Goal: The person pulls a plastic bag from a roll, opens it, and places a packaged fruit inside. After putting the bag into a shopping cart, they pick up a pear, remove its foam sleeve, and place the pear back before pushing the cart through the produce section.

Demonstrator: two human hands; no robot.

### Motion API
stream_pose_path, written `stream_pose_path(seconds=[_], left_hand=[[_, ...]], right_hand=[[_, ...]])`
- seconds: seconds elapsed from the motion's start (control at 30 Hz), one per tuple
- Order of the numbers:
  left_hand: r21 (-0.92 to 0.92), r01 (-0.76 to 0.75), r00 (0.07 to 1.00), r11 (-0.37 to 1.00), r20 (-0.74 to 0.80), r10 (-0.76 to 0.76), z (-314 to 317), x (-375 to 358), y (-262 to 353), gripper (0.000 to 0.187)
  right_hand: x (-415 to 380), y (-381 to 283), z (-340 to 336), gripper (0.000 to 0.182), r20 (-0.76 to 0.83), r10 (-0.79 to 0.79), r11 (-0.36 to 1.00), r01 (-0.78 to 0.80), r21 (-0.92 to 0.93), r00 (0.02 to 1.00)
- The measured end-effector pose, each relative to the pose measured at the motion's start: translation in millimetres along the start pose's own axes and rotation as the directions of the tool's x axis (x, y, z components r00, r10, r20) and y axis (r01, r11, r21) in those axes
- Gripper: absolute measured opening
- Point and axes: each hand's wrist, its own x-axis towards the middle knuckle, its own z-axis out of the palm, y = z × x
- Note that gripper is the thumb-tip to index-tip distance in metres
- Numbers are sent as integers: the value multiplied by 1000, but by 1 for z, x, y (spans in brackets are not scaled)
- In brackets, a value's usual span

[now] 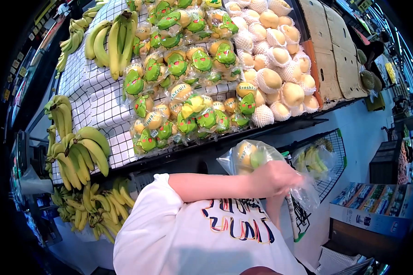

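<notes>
My left hand (pixel 271 178) reaches across my chest, its fingers closed on the gathered neck of a clear plastic bag (pixel 231 158). Inside the bag sits wrapped yellow fruit (pixel 247 151) with a green patch on its packaging. My right hand (pixel 275 204) comes up beneath the left one and is mostly covered by it; it appears closed at the same bunched plastic. The loose top of the bag hangs to the right of both hands. Finger details are slightly blurred.
A sloped display holds bananas (pixel 119 43), wrapped FreshFruit packs (pixel 188 107) and fruit in foam nets (pixel 280 68). A black shopping cart (pixel 335 160) with bagged bananas (pixel 314 160) stands right of my hands. Boxed goods (pixel 376 206) are at lower right; more bananas (pixel 85 206) hang at lower left.
</notes>
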Motion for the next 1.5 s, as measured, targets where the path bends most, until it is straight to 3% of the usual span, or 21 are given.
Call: stream_pose_path(seconds=[0.13,0.27,0.4,0.5,0.6,0.7,0.73,0.8,0.87,0.93,0.97,1.07,1.17,1.2,1.27,1.3,1.37,1.4,1.47,1.5], left_hand=[[39,55,997,998,51,-57,-14,-4,8,31],[-57,98,993,994,76,-93,-26,-2,9,26],[-67,-50,998,996,41,52,-29,1,14,25],[-89,-160,968,983,182,173,-31,7,23,21],[-132,-239,940,962,217,263,-27,15,37,17],[-94,-152,956,984,237,171,-29,20,31,19],[-133,-106,975,986,179,129,-32,21,27,22],[-248,-1,991,969,131,35,-43,29,19,28],[-245,59,994,968,106,-34,-51,40,22,23],[-137,213,957,967,230,-178,-58,30,14,14],[-104,180,962,978,226,-153,-56,26,8,10],[7,66,978,998,200,-66,-45,25,-7,13],[-151,203,969,967,171,-177,-34,36,-14,26],[-74,134,975,988,187,-118,-26,44,-16,27],[75,-16,976,997,217,0,-9,60,-20,32],[82,-127,960,988,261,102,3,75,-20,34],[5,-194,939,981,290,184,41,105,-9,42],[-131,-224,873,966,413,258,52,121,-11,42],[-163,-261,802,952,512,308,83,139,-8,36],[-207,-259,745,943,579,332,96,145,-9,33]], right_hand=[[15,-4,22,84,140,106,981,-127,147,984],[24,-14,30,86,225,139,958,-188,215,964],[25,-22,30,88,298,143,939,-224,260,944],[22,-30,23,90,353,141,927,-248,280,925],[17,-39,15,92,405,133,917,-268,296,905],[14,-47,8,94,436,106,912,-262,314,893],[12,-49,7,94,434,95,915,-250,317,896],[10,-48,9,95,404,59,937,-190,293,913],[17,-38,22,97,349,-11,986,-48,160,937],[16,-32,26,99,310,-167,957,229,-177,936],[13,-34,26,97,224,-207,906,273,-324,952],[15,-65,9,93,187,-512,715,536,-448,839],[25,-95,-1,95,140,-567,772,583,-254,812],[29,-109,-7,93,185,-528,792,560,-245,829],[48,-115,-6,84,141,-550,759,563,-327,824],[56,-118,-9,81,81,-596,756,592,-281,799],[73,-125,-24,74,-44,-675,728,656,-198,736],[78,-126,-33,72,-13,-642,752,627,-203,766],[86,-125,-56,69,55,-567,798,564,-210,822],[90,-131,-72,50,23,-620,755,605,-251,784]])
